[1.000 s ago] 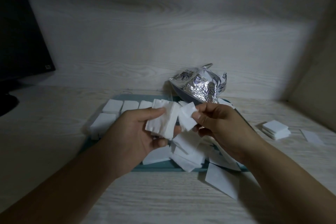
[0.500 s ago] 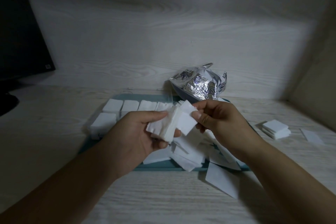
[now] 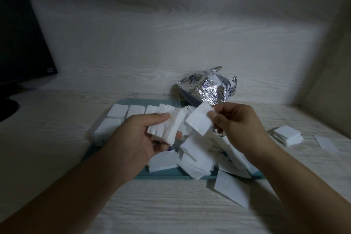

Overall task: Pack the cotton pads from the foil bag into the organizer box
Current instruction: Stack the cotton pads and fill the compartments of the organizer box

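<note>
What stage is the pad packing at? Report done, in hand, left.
Done: neat stacks fill the box's left side. In hand: left hand grips a bundle; right hand pinches one pad. Left: the loose heap, strays on the desk.

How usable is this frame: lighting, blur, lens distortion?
Head view: dim overall, with a brighter patch on the back wall and dark vignetted corners; wide-angle bending at the edges. White cotton pads and foil bag read clearly; left hand and right hand are sharp; the monitor is nearly black.
</note>
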